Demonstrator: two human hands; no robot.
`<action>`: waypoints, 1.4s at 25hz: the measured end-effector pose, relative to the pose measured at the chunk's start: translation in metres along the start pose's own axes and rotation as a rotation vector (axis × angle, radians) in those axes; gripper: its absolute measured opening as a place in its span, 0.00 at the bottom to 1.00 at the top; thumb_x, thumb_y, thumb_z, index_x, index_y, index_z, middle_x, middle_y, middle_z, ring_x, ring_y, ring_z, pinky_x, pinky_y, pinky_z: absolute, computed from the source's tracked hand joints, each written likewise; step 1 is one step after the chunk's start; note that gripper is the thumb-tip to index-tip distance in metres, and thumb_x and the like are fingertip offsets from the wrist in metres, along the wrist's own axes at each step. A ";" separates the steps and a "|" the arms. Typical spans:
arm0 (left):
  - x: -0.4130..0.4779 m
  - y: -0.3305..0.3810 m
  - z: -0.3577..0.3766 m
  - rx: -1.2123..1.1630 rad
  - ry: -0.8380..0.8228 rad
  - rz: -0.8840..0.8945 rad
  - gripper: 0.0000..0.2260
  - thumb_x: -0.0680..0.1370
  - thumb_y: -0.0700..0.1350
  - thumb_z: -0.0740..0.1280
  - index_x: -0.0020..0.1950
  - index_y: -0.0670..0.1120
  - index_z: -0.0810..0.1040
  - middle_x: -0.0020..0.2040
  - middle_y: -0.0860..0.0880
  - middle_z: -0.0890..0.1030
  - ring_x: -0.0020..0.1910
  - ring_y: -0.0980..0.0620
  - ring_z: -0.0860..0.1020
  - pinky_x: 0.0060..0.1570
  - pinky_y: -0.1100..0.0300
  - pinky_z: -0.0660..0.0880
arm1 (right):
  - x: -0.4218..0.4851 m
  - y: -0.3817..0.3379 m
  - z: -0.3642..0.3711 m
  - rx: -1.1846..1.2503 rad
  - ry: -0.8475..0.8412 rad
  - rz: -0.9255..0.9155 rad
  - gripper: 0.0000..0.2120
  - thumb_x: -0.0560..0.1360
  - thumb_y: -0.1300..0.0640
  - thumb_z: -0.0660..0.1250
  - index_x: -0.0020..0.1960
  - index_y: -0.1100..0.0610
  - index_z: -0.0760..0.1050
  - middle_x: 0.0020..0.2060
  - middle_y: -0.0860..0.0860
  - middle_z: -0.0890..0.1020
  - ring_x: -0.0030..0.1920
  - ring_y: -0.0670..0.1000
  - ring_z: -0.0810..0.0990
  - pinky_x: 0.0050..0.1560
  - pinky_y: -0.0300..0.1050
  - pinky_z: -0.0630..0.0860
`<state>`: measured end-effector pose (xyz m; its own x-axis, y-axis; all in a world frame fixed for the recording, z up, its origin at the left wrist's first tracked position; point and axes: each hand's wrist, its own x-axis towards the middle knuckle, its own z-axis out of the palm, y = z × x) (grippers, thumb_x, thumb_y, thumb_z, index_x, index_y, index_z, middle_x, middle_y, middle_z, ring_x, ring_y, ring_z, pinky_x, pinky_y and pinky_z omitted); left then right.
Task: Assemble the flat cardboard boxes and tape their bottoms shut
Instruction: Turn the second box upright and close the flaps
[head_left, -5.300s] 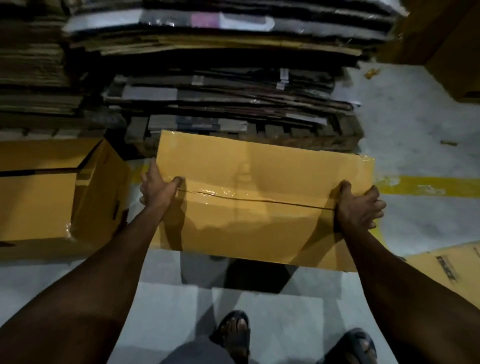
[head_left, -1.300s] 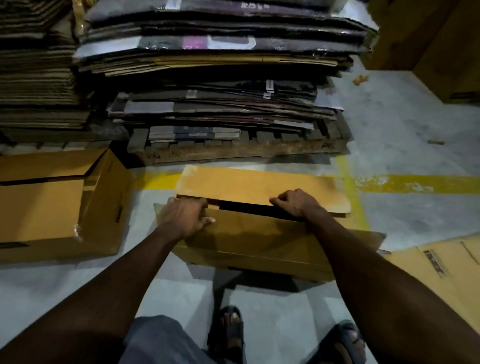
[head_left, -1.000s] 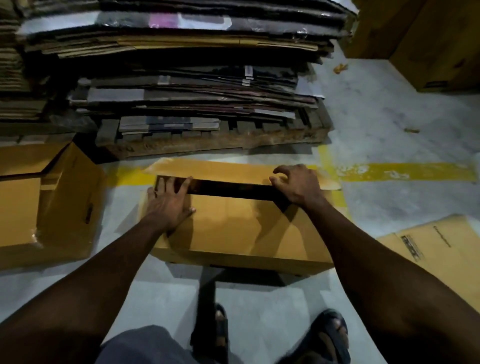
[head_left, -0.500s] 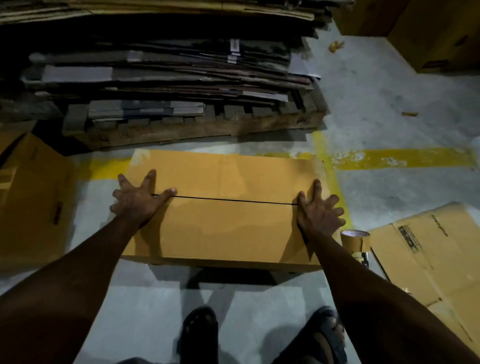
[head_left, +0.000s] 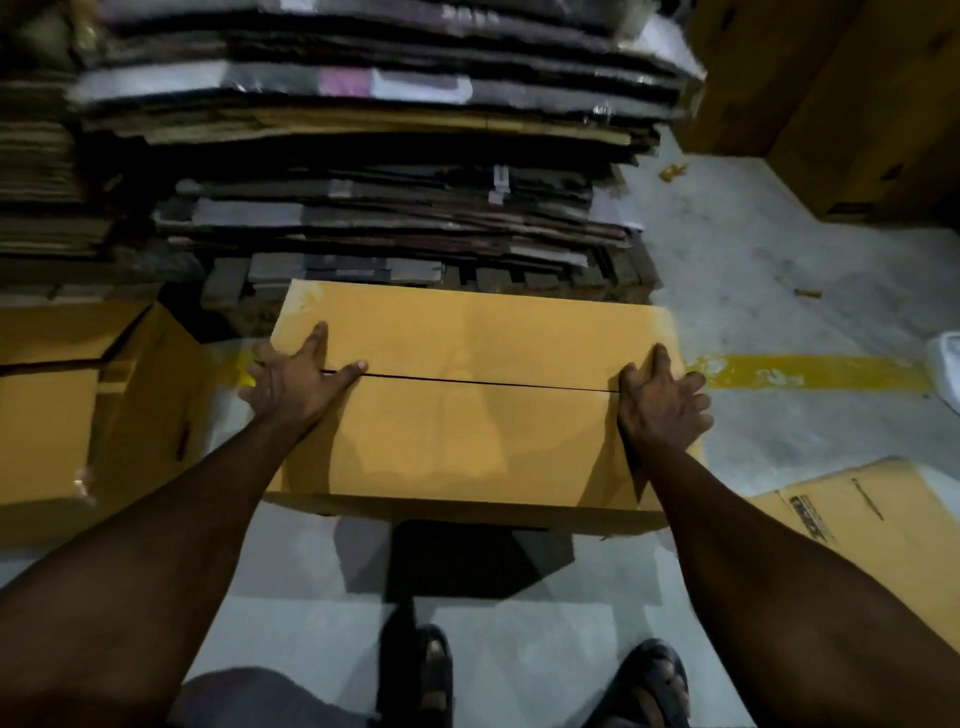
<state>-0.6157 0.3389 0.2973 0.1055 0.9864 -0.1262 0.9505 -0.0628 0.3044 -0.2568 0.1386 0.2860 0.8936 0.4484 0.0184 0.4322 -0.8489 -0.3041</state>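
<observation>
A yellow-brown cardboard box stands in front of me with its two flaps folded shut. A thin dark seam runs across its top face, and no tape shows on it. My left hand lies spread on the left end, thumb on the seam and outer fingers at the left edge. At the right end, my right hand presses with spread fingers that reach over the box's right edge. A dark shadow lies on the floor below the near side of the box.
An assembled box stands at the left. A flat printed carton lies on the floor at the right. Behind is a pallet stacked with flattened cardboard. A yellow floor line runs right. Big boxes stand at back right. My sandalled feet are below.
The flaps, open a second ago, are now pressed shut along the seam. My hands moved outward to the box's ends. The tape roll seen beside the box half a second ago is out of sight.
</observation>
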 end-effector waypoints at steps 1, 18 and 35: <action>-0.005 0.001 -0.025 -0.017 0.017 0.011 0.42 0.64 0.79 0.57 0.75 0.66 0.53 0.70 0.35 0.58 0.64 0.30 0.63 0.61 0.37 0.66 | -0.002 -0.011 -0.021 0.023 0.012 -0.004 0.24 0.79 0.37 0.52 0.72 0.44 0.59 0.62 0.64 0.68 0.58 0.67 0.71 0.58 0.62 0.67; -0.134 -0.232 -0.381 -0.084 0.389 -0.272 0.41 0.66 0.77 0.61 0.75 0.64 0.55 0.72 0.37 0.56 0.67 0.32 0.61 0.63 0.38 0.62 | -0.203 -0.317 -0.219 0.258 0.077 -0.523 0.25 0.79 0.36 0.53 0.70 0.48 0.63 0.62 0.65 0.68 0.58 0.70 0.69 0.59 0.65 0.66; -0.422 -0.648 -0.290 -0.099 0.392 -1.123 0.44 0.62 0.79 0.60 0.75 0.65 0.55 0.72 0.35 0.54 0.66 0.28 0.63 0.64 0.36 0.63 | -0.646 -0.499 0.002 0.120 -0.406 -1.256 0.21 0.79 0.38 0.55 0.68 0.46 0.65 0.61 0.63 0.70 0.60 0.68 0.70 0.59 0.63 0.68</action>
<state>-1.3604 0.0076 0.4269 -0.8833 0.4626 -0.0766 0.4258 0.8597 0.2820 -1.0498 0.2731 0.4241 -0.2114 0.9749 0.0697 0.9012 0.2221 -0.3722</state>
